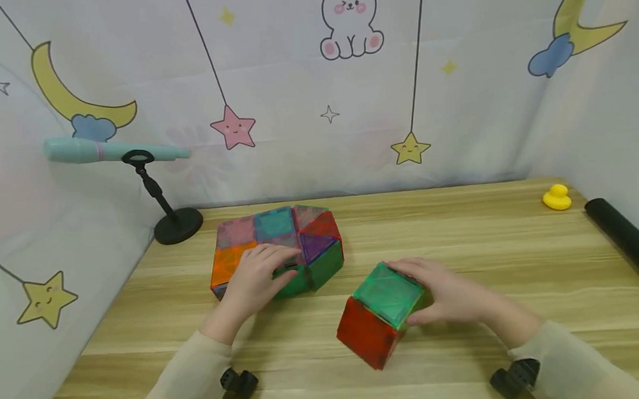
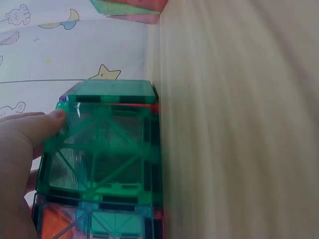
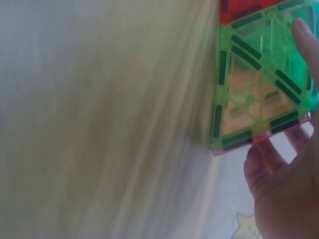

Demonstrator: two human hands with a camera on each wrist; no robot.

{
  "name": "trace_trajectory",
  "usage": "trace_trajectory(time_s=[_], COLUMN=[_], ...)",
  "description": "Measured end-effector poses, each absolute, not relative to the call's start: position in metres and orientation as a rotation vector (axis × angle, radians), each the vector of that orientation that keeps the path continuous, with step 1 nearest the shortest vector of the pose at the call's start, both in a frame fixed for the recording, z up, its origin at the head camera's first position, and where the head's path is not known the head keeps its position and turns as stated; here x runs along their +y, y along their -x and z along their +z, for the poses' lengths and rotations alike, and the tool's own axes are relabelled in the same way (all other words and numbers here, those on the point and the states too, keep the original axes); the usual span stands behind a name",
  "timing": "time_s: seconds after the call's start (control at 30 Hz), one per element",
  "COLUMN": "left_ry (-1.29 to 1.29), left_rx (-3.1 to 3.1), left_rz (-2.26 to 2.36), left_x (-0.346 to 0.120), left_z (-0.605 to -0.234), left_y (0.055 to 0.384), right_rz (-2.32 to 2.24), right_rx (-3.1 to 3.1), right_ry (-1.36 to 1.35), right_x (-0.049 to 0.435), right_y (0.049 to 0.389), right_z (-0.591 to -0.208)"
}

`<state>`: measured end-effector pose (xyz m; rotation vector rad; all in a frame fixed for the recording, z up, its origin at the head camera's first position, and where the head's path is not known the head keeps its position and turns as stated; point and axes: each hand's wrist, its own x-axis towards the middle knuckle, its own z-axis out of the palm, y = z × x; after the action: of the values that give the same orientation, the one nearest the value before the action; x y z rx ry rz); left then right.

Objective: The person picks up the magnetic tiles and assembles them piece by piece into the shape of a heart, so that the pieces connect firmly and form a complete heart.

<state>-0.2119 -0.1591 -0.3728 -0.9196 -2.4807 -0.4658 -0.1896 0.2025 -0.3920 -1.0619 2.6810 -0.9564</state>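
Note:
Toward the left of the table, a low block built of coloured magnetic tiles (image 1: 275,224) has orange, blue, purple and red tiles on top and green side tiles (image 2: 99,149). Across its near top edge rests my left hand (image 1: 259,280), fingers over the top and thumb by the green side. To the right, my right hand (image 1: 444,291) grips a small magnetic tile cube (image 1: 390,292), thumb on the near side and fingers at the far side. The cube has a green top and a red side; light-green triangle tiles (image 3: 249,94) form another side.
Behind the block at the left stands a black stand (image 1: 178,224) holding a pale-green tapered object (image 1: 86,150). A yellow rubber duck (image 1: 557,198) sits at the table's far right corner, near a black tube (image 1: 623,236). A printed curtain (image 1: 282,73) borders the table's back.

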Motion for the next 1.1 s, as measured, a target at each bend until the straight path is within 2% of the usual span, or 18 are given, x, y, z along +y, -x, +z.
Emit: trace_trajectory(time_s=[0.33,0.5,0.63,0.8,1.1], left_ry=[0.839,1.097,1.285,1.162,1.031], left_rx=[-2.566,-2.562,-2.800,-2.949,-2.903], left_rz=[-0.441,-0.668,-0.989,-1.071,-1.081], left_x=[-0.132,-0.126,-0.115,-0.108,-0.114], left_z=[-0.373,-0.375,-0.377,-0.383,-0.394], left_y=[0.233,0.208,0.181,0.166,0.164], right_rz=[-1.020,-1.046,-1.056,-1.088,-1.134], right_rx=[2.531,2.415,2.421,2.419,2.261], right_ry=[1.068,1.096,1.076,1.069,0.992], right_x=[0.193,0.189,0.185,0.176,0.182], right_y=[0.187,0.192,0.194,0.198,0.205], right_z=[-0.392,-0.392,-0.391,-0.391,-0.390])
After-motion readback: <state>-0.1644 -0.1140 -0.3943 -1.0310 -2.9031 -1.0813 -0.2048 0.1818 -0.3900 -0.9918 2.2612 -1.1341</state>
